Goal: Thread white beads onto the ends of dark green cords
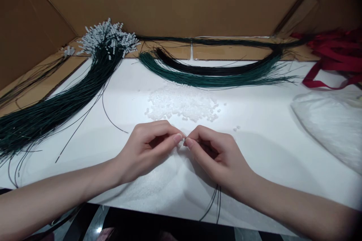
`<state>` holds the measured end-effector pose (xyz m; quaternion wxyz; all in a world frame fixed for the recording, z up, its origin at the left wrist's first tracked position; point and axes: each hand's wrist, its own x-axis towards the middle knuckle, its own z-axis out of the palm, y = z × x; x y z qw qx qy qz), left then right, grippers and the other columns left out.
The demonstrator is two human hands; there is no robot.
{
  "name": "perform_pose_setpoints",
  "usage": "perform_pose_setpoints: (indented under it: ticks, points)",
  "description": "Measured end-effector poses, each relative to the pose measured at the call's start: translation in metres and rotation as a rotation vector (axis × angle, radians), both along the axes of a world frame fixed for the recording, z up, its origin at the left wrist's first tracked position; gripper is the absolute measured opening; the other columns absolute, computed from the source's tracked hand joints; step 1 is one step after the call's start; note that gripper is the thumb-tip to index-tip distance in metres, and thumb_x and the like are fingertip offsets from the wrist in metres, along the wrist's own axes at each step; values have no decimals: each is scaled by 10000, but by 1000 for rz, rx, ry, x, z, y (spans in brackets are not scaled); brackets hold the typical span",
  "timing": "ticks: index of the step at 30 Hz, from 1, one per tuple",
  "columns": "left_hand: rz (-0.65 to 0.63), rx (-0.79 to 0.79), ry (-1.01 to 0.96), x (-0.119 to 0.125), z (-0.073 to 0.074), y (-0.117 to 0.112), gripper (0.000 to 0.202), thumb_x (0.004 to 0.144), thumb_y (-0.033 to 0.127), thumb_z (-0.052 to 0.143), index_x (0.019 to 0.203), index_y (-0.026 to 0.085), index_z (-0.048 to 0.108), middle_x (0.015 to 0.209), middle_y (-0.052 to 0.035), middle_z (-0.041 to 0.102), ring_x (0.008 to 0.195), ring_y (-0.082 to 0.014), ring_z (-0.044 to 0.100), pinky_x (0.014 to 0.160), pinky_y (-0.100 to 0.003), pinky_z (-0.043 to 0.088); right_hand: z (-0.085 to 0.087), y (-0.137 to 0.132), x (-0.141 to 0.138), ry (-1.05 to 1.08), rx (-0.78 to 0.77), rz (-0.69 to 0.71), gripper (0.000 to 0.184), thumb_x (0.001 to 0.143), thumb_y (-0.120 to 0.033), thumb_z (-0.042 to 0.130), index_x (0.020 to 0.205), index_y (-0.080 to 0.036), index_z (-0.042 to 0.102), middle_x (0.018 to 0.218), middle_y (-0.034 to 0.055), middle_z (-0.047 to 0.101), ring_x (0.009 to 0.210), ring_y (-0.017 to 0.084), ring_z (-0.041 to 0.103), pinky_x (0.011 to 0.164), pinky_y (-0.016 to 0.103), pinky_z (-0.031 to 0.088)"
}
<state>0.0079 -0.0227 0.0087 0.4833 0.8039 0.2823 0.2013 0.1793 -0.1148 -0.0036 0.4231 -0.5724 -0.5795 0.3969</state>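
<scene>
My left hand [151, 145] is closed in a pinch, with thumb and forefinger on a tiny white bead [183, 140]. Opposite it, my right hand [216, 150] pinches too, its fingertips meeting the left ones at the bead. A few thin dark wires [212, 205] come out from beneath my right hand and hang toward the front edge; their upper ends are hidden by the palm. Just beyond both hands lies a loose pile of white beads [182, 101] on the white board [268, 135].
At left lies a thick bundle of dark green wires [82, 86] with white beaded tips [109, 39]. Curved bundles of green wire [209, 79] and black wire [215, 69] lie behind the pile. Red ribbon [336, 56] and a clear plastic bag [333, 120] sit right. Cardboard walls [175, 0] stand behind.
</scene>
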Motion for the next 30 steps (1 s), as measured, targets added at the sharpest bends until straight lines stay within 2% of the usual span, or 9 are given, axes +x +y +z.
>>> perform_pose_setpoints:
  ticks: [2,9,18,22,26,30]
  points:
    - [2,-10,-21,-1,1,0,204,944,237,521,869,149,689,792,-33,659,725,-126,575,650,-252,428,0,0,0,9,-8,2,199,964,-253,489,792,-175,549,645,-39,482,571,85,411,515,230,327]
    - [55,5,24,2,1,-1,198,897,281,591,758,148,637,684,-4,575,588,-100,472,526,-230,364,1,-1,0,18,-21,10,176,945,-230,510,781,-176,548,615,-49,432,551,83,376,503,231,311]
    - [-37,127,17,-3,2,-2,171,931,255,548,806,153,605,693,4,542,587,-91,439,529,-223,346,1,-1,-1,5,-6,27,142,905,-198,542,766,-173,532,588,-63,414,523,68,363,485,213,305]
    - [-63,130,27,-4,2,-2,153,928,241,551,815,153,605,703,4,540,586,-87,441,520,-214,346,0,-1,-1,-3,7,30,44,885,-161,529,858,-174,560,587,-71,412,505,68,351,474,213,296]
    - [-43,101,32,-3,1,-1,157,921,245,558,801,153,597,686,10,518,575,-86,424,510,-214,339,0,-1,0,-34,20,28,141,827,-81,491,885,-181,572,583,-74,394,501,75,335,477,220,293]
    - [-38,42,15,-4,1,0,159,926,245,549,804,153,593,694,9,506,579,-86,427,504,-211,338,1,-1,2,-47,7,54,180,801,-56,435,825,-183,561,646,-37,493,566,100,423,526,244,337]
